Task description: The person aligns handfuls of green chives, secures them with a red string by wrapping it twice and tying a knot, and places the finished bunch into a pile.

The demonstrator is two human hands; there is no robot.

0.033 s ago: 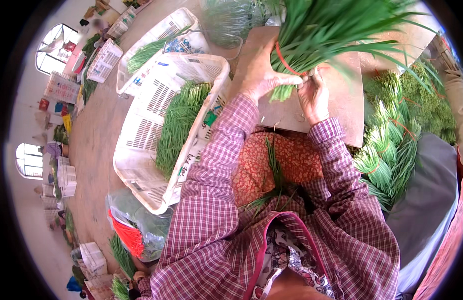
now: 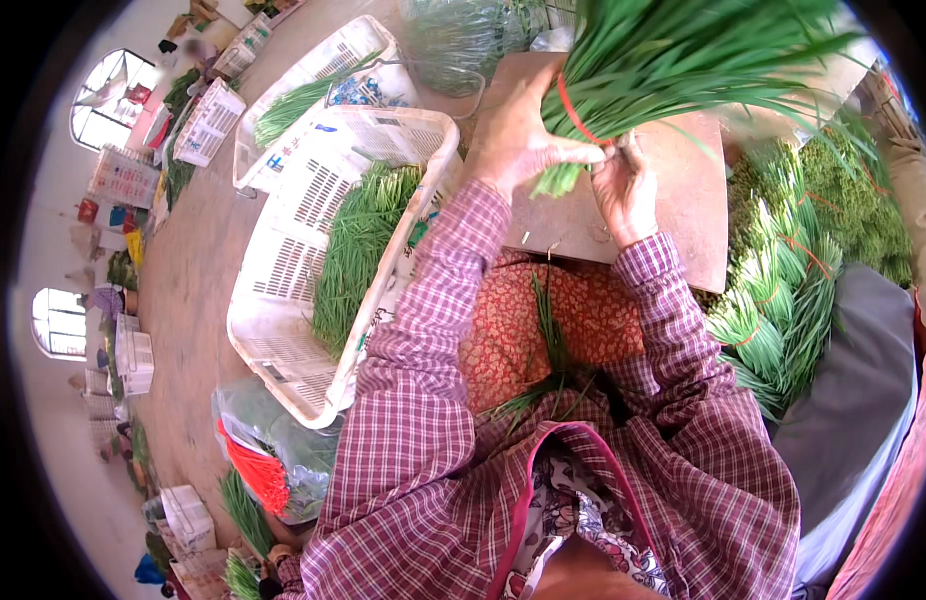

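Observation:
A thick bunch of garlic chives [image 2: 673,65] is raised over the brown board [image 2: 683,215], its leaves fanning to the upper right. My left hand [image 2: 518,140] is closed around the bunch near its cut stalk ends, with the thumb reaching across toward the right hand. A red tie [image 2: 573,108] circles the stalks. My right hand [image 2: 626,190] pinches the ends of this tie below the bunch; the exact twist is hidden by the fingertips.
Left of me a white plastic crate [image 2: 283,290] holds loose chives [image 2: 368,255]. Tied chive bundles [image 2: 773,290] are piled at the right beside grey cloth [image 2: 853,350]. A bag with red ties [image 2: 253,470] lies at the lower left. Loose leaves [image 2: 548,330] rest on my patterned apron.
The bunch has tilted slightly and its leaves have swung a little. Both hands keep their hold, and my left hand has shifted slightly left.

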